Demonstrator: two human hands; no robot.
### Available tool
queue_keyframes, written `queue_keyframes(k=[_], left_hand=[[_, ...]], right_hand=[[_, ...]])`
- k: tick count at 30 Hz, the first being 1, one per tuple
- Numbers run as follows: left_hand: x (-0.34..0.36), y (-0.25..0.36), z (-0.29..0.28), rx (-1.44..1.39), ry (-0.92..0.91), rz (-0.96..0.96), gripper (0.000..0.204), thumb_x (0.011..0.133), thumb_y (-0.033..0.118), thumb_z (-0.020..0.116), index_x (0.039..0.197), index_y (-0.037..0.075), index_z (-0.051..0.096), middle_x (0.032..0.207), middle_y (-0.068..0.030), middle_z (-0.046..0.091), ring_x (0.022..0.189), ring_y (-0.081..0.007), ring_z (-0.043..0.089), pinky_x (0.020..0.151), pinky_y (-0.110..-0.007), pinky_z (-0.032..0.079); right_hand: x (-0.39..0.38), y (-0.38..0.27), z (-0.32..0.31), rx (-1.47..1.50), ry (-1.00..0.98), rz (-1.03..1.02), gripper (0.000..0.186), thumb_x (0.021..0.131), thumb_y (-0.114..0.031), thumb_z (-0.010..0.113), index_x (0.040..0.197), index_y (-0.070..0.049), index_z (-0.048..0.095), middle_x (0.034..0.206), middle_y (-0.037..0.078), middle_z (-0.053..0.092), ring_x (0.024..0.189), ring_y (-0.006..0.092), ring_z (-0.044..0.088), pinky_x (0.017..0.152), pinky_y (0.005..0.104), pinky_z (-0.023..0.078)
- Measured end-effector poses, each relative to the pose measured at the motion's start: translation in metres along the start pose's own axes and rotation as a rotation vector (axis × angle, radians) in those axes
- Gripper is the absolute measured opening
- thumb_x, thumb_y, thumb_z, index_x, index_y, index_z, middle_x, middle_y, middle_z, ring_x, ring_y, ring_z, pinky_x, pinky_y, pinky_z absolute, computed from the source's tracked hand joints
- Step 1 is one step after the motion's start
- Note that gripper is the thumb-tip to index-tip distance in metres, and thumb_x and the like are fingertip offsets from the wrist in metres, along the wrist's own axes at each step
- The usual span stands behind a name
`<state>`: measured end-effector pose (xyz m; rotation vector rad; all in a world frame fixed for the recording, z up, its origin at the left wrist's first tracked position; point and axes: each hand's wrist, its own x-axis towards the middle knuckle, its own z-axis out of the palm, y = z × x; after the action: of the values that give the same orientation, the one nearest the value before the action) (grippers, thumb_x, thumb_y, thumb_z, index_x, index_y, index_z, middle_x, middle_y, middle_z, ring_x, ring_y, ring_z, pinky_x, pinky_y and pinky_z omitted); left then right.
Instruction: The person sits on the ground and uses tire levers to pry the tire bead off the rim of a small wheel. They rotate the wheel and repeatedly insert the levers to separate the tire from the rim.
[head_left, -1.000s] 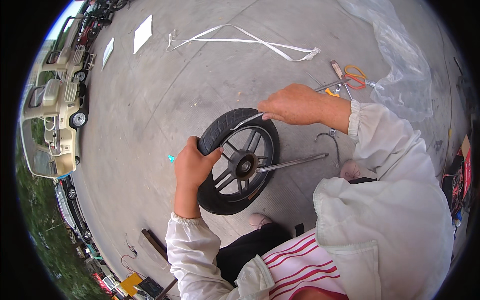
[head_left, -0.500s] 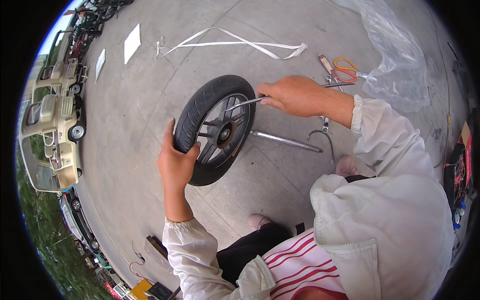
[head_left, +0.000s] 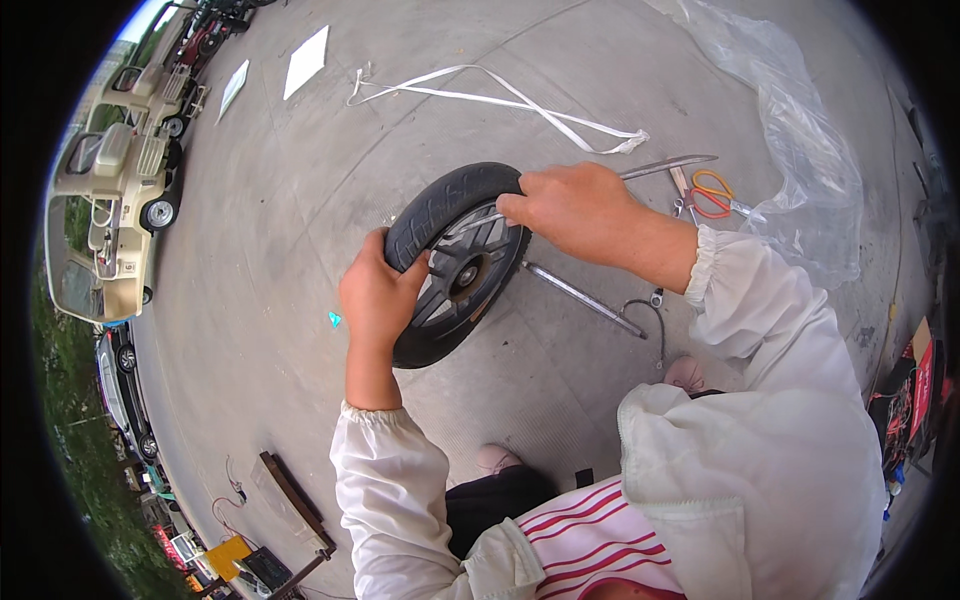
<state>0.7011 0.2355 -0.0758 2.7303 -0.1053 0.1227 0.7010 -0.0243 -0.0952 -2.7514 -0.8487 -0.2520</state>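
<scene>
A small black tyre [head_left: 432, 212] on a dark grey spoked wheel [head_left: 466, 275] stands tilted on the ground. My left hand [head_left: 385, 295] grips the tyre's left side, its thumb over the sidewall and its fingers behind the tread. In my right hand [head_left: 575, 215] is a long metal tyre lever [head_left: 668, 166]. The lever's curved end reaches the upper left of the rim, at the tyre's inner edge; whether it is hooked under that edge I cannot tell. Its other end sticks out past my right hand. Just right of the wheel lies a metal rod [head_left: 585, 298].
Orange-handled scissors [head_left: 712, 195], a wooden-handled tool [head_left: 679, 180] and a wrench [head_left: 657, 297] lie to the right. Farther off are a white strap [head_left: 520, 100] and clear plastic sheeting [head_left: 800, 150]. A beige vehicle [head_left: 110, 220] stands at the left. My shoes are just below the wheel.
The lever's end has moved from over the spokes to the tyre's edge at the upper left rim. My left hand sits higher on the tyre, and the wheel leans over more.
</scene>
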Motion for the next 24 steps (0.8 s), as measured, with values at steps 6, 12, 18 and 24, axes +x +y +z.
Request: queue_keyframes(k=[6,12,18,24], left_hand=[[0.003,-0.012,-0.001,0.002,0.004,-0.014,0.036,0.076,0.024,0.076,0.105,0.005,0.067,0.078,-0.0157,0.069,0.075,-0.0351,0.068,0.068,-0.041,0.052],[0.006,-0.023,0.000,0.013,0.023,0.011,0.036,0.076,0.025,0.076,0.105,0.006,0.068,0.079,-0.0173,0.069,0.077,-0.0371,0.067,0.068,-0.042,0.052],[0.009,-0.031,-0.002,0.022,0.020,-0.039,0.036,0.076,0.026,0.076,0.106,0.007,0.068,0.080,-0.0173,0.070,0.078,-0.0374,0.068,0.070,-0.043,0.052],[0.012,-0.040,-0.002,-0.006,0.021,-0.053,0.035,0.075,0.027,0.076,0.104,0.008,0.069,0.081,-0.0173,0.070,0.079,-0.0375,0.067,0.070,-0.043,0.052]], right_hand=[[0.045,-0.018,-0.025,-0.219,-0.074,-0.208,0.008,0.075,-0.009,0.067,0.083,-0.009,0.067,0.075,0.007,0.064,0.072,0.0249,0.070,0.055,0.0366,0.055],[0.082,-0.035,-0.046,-0.283,-0.180,-0.317,0.002,0.070,-0.008,0.069,0.071,-0.008,0.071,0.069,0.007,0.069,0.071,0.0253,0.071,0.054,0.0361,0.055],[0.107,-0.055,-0.057,-0.342,-0.241,-0.371,0.004,0.071,-0.008,0.069,0.073,-0.009,0.073,0.071,0.005,0.070,0.072,0.0241,0.072,0.055,0.0363,0.056],[0.128,-0.075,-0.060,-0.464,-0.420,-0.445,0.008,0.078,-0.011,0.069,0.083,-0.011,0.075,0.080,0.004,0.073,0.081,0.0240,0.072,0.060,0.0362,0.057]])
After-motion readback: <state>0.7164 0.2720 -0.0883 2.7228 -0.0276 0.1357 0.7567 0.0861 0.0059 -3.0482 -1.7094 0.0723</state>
